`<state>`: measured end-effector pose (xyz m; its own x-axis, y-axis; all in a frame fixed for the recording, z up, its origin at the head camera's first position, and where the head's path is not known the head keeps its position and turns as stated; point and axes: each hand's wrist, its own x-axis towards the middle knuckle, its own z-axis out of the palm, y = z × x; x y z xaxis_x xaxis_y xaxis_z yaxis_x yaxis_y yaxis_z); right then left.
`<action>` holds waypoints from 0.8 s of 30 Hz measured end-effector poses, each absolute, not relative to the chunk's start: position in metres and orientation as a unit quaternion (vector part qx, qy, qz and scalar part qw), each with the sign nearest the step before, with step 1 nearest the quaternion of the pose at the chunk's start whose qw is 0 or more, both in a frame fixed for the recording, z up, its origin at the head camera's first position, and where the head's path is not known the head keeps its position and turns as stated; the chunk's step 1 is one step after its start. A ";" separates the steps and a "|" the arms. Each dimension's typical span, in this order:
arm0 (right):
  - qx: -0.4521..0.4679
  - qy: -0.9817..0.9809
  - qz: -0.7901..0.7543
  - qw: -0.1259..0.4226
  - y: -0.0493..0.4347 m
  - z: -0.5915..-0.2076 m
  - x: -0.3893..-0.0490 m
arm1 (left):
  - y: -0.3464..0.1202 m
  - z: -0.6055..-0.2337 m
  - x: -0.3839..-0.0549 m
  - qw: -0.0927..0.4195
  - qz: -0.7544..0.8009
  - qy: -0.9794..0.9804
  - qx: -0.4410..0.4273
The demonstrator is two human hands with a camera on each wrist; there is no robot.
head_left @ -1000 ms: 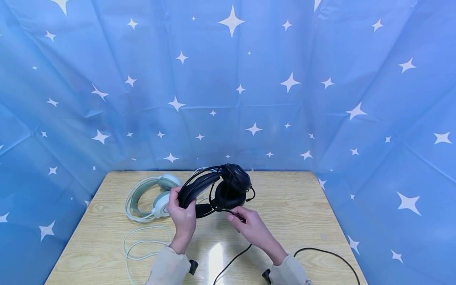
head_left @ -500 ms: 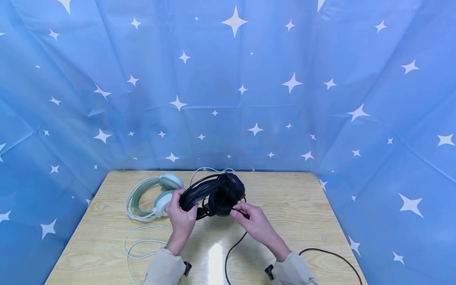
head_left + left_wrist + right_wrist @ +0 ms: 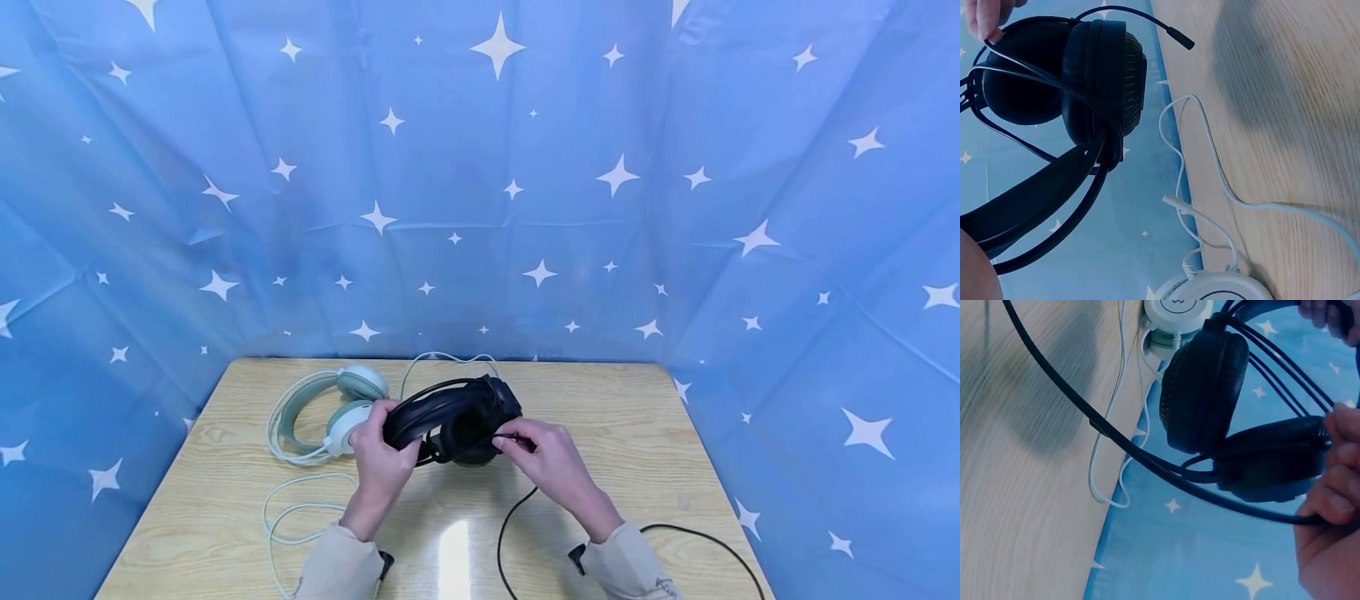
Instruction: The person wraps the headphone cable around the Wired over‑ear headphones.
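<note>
A black over-ear headset (image 3: 431, 414) is held up above the wooden table. My left hand (image 3: 380, 457) grips its headband, with the ear cups pointing away to the right. My right hand (image 3: 553, 467) pinches the headset's black cable (image 3: 507, 517) close by the ear cups. In the right wrist view, the fingers (image 3: 1338, 494) curl over that cable (image 3: 1200, 495), which sweeps across in front of the ear cups. Strands of black cord (image 3: 1079, 94) cross the cups in the left wrist view, where a thin microphone boom (image 3: 1180, 37) sticks out.
White-and-mint headphones (image 3: 343, 429) lie on the table (image 3: 637, 417) just left of the black headset. Their pale cable (image 3: 272, 542) loops on the near left, and a pale strand (image 3: 450, 357) runs behind. Black cable (image 3: 708, 537) trails at the right. A star-patterned blue curtain (image 3: 480, 167) surrounds the table.
The black headset has dipped lower and turned in my left hand. My right hand has moved up and slightly right, keeping its pinch on the cable, whose hanging part has shifted right.
</note>
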<state>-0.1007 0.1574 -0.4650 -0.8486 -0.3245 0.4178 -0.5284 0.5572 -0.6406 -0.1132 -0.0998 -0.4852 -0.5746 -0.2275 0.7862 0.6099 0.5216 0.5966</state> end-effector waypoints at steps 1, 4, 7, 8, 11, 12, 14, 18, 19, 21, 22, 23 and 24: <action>0.242 -0.876 0.392 0.142 0.157 -0.465 -0.101 | -0.100 -0.486 -0.113 0.444 -0.467 -0.753 -0.133; 0.234 -0.885 0.362 0.176 0.157 -0.464 -0.101 | -0.100 -0.487 -0.113 0.450 -0.449 -0.757 -0.148; 0.241 -0.891 0.338 0.183 0.158 -0.461 -0.101 | -0.100 -0.489 -0.114 0.453 -0.425 -0.767 -0.163; 0.246 -0.892 0.337 0.172 0.159 -0.460 -0.100 | -0.100 -0.489 -0.114 0.453 -0.416 -0.771 -0.168; 0.265 -0.895 0.334 0.134 0.161 -0.454 -0.100 | -0.099 -0.490 -0.114 0.449 -0.394 -0.781 -0.183; 0.271 -0.895 0.331 0.124 0.161 -0.452 -0.100 | -0.099 -0.490 -0.113 0.447 -0.389 -0.783 -0.188; 0.281 -0.898 0.317 0.117 0.163 -0.449 -0.101 | -0.099 -0.491 -0.113 0.445 -0.382 -0.786 -0.195; 0.316 -0.893 0.264 0.182 0.169 -0.449 -0.105 | -0.099 -0.492 -0.113 0.441 -0.382 -0.786 -0.205; 0.322 -0.890 0.251 0.205 0.171 -0.449 -0.107 | -0.100 -0.491 -0.113 0.437 -0.384 -0.787 -0.206; 0.331 -0.881 0.225 0.251 0.174 -0.451 -0.109 | -0.100 -0.491 -0.113 0.432 -0.385 -0.789 -0.208; 0.332 -0.878 0.214 0.271 0.175 -0.451 -0.111 | -0.100 -0.490 -0.113 0.428 -0.383 -0.791 -0.209; 0.333 -0.874 0.205 0.288 0.176 -0.452 -0.112 | -0.100 -0.489 -0.114 0.427 -0.382 -0.792 -0.211; 0.331 -0.873 0.196 0.301 0.178 -0.453 -0.113 | -0.100 -0.489 -0.114 0.424 -0.381 -0.794 -0.213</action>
<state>-0.1126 0.1775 -0.4527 -0.5993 -0.4595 0.6555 -0.6955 0.7044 -0.1420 -0.1138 -0.1003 -0.4889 -0.5500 0.0151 0.8350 0.6611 0.6189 0.4242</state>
